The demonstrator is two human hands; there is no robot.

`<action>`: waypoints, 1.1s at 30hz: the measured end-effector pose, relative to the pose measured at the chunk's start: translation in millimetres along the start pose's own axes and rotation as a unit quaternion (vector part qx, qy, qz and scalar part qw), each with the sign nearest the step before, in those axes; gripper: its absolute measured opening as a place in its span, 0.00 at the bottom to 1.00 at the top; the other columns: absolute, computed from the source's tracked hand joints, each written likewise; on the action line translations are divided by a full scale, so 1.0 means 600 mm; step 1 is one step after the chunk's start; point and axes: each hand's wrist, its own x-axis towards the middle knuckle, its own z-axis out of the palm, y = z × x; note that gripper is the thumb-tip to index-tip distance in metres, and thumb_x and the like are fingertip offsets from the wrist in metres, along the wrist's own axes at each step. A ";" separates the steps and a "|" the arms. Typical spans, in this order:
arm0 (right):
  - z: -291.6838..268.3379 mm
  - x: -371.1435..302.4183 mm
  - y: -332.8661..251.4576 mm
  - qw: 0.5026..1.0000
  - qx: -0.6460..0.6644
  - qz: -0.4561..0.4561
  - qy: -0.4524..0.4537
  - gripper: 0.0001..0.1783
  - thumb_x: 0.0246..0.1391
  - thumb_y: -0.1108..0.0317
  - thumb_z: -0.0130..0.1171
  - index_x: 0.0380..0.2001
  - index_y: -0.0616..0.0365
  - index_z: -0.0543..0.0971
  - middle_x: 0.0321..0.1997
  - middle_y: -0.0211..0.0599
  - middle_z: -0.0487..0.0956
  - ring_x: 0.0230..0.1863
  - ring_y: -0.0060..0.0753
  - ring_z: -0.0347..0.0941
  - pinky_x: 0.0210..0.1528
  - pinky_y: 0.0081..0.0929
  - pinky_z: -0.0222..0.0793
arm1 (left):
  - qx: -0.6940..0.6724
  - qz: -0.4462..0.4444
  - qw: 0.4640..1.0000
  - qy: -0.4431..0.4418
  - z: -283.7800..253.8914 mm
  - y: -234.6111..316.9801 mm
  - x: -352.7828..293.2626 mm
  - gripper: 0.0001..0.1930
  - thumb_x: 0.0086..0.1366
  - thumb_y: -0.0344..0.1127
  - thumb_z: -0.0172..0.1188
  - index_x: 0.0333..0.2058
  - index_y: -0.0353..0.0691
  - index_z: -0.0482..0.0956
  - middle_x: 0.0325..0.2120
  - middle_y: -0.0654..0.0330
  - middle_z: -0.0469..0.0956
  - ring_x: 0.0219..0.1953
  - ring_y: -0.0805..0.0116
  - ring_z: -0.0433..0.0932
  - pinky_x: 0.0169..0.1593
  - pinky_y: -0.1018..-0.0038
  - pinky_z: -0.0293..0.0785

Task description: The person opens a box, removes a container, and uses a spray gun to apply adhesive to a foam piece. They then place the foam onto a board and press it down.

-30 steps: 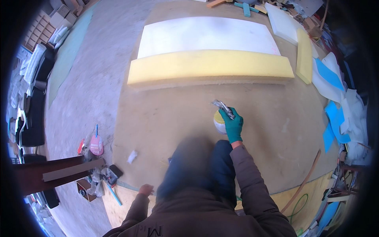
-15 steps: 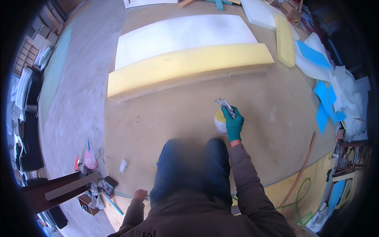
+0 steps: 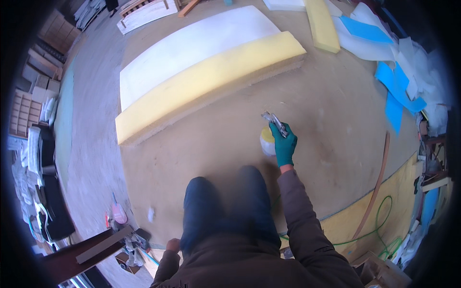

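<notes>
My right hand (image 3: 284, 144), in a green glove, is wrapped round a metal spray gun (image 3: 274, 124) in front of my knees. A white cup with a yellow top (image 3: 268, 142) hangs or stands just under the gun; its join to the gun is hidden. Beyond the gun lies a long yellow foam strip (image 3: 211, 86) along the near edge of a white foam sheet (image 3: 197, 48). My left hand (image 3: 173, 245), bare, is low beside my left thigh, its fingers too small and partly hidden to read.
Blue foam offcuts (image 3: 397, 89) and another yellow strip (image 3: 322, 24) lie at the right, among white sheets. A green hose (image 3: 379, 225) coils at the lower right near a thin brown strip (image 3: 377, 187). A dark red beam (image 3: 77, 257) stands at the lower left.
The view has turned, so the foam pieces appear farther left and more tilted. My right hand keeps the spray gun at nearly the same place before my knees.
</notes>
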 end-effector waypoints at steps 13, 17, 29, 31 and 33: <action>-0.117 0.079 0.055 0.993 0.031 -0.001 0.111 0.20 0.58 0.48 0.72 0.38 0.54 0.86 0.26 0.36 0.83 0.28 0.30 0.80 0.36 0.33 0.74 | 0.128 0.142 0.981 0.026 -0.080 0.075 -0.015 0.14 0.66 0.42 0.55 0.34 0.39 0.86 0.35 0.45 0.85 0.42 0.42 0.84 0.46 0.49 0.80; -0.151 0.098 0.060 0.990 0.040 0.007 0.137 0.20 0.58 0.48 0.72 0.38 0.54 0.87 0.26 0.35 0.83 0.28 0.29 0.79 0.36 0.32 0.74 | 0.116 0.137 0.984 0.017 -0.085 0.082 -0.016 0.13 0.66 0.41 0.57 0.35 0.39 0.86 0.35 0.45 0.84 0.42 0.42 0.84 0.47 0.50 0.80; -0.228 0.146 0.094 0.971 0.100 0.017 0.217 0.20 0.59 0.49 0.72 0.40 0.56 0.87 0.29 0.34 0.85 0.30 0.27 0.79 0.38 0.30 0.74 | 0.203 0.162 0.965 0.033 -0.126 0.101 -0.026 0.12 0.65 0.41 0.57 0.35 0.41 0.86 0.35 0.47 0.85 0.42 0.43 0.85 0.46 0.50 0.81; -0.236 0.154 0.101 0.969 0.095 0.012 0.230 0.20 0.59 0.49 0.72 0.40 0.56 0.87 0.28 0.33 0.84 0.30 0.26 0.79 0.37 0.31 0.74 | 0.186 0.154 0.970 0.023 -0.131 0.105 -0.027 0.13 0.66 0.41 0.55 0.35 0.41 0.86 0.35 0.47 0.85 0.42 0.43 0.85 0.46 0.49 0.81; -0.242 0.160 0.106 0.966 0.093 0.015 0.242 0.20 0.59 0.50 0.72 0.40 0.56 0.86 0.28 0.33 0.84 0.30 0.25 0.78 0.37 0.31 0.74 | 0.177 0.146 0.973 0.020 -0.135 0.107 -0.027 0.13 0.67 0.41 0.55 0.35 0.40 0.86 0.35 0.47 0.85 0.42 0.43 0.85 0.46 0.49 0.81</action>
